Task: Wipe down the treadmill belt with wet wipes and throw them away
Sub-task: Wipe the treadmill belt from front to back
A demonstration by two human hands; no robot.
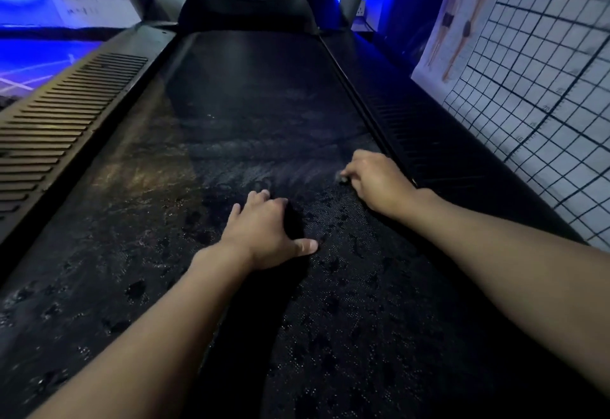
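The black treadmill belt [251, 114] runs away from me, streaked with wet patches and smears around the middle. My left hand [265, 233] lies flat on the belt near its centre, fingers spread, holding nothing. My right hand [376, 179] is curled near the belt's right edge, pressing down on a small grey, dirty wet wipe [342, 178]. Only a corner of the wipe shows past my fingers.
A ribbed side rail [62, 128] lines the left, a dark one [425, 134] the right. The motor cover [246, 5] and two grey uprights stand at the far end. A grid poster [541, 81] with body figures hangs close on the right wall.
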